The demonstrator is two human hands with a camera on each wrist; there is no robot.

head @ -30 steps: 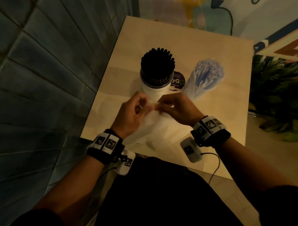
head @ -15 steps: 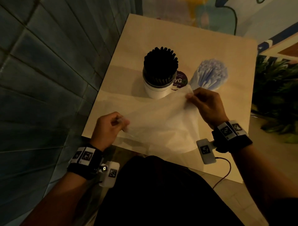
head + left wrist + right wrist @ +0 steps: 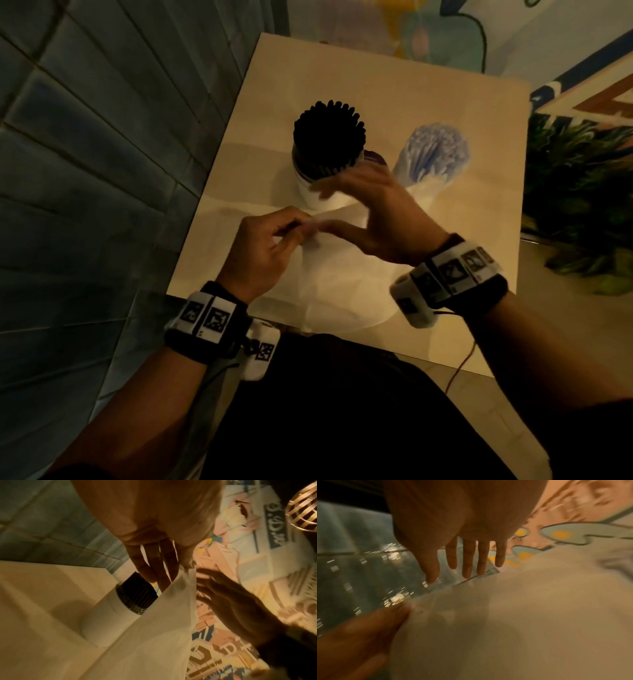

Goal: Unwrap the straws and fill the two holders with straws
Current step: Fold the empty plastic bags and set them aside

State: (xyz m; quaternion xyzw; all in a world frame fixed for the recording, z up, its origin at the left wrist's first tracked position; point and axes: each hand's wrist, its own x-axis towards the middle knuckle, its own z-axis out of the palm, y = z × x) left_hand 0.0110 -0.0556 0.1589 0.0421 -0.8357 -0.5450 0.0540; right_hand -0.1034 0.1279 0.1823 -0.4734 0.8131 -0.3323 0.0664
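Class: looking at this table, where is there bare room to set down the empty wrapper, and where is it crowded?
Bare: the far strip of the table behind the holder of black straws and the pale straws; also the right edge. Crowded: the near middle, where both hands work the wrapper.

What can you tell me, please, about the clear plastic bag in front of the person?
The plastic bag is thin, translucent, whitish and creased. It looks empty. Its lower part lies on the table's near edge; its top is lifted, pinched by the left hand. The right hand, fingers straight, is at its upper edge. It stands just before the white holder.
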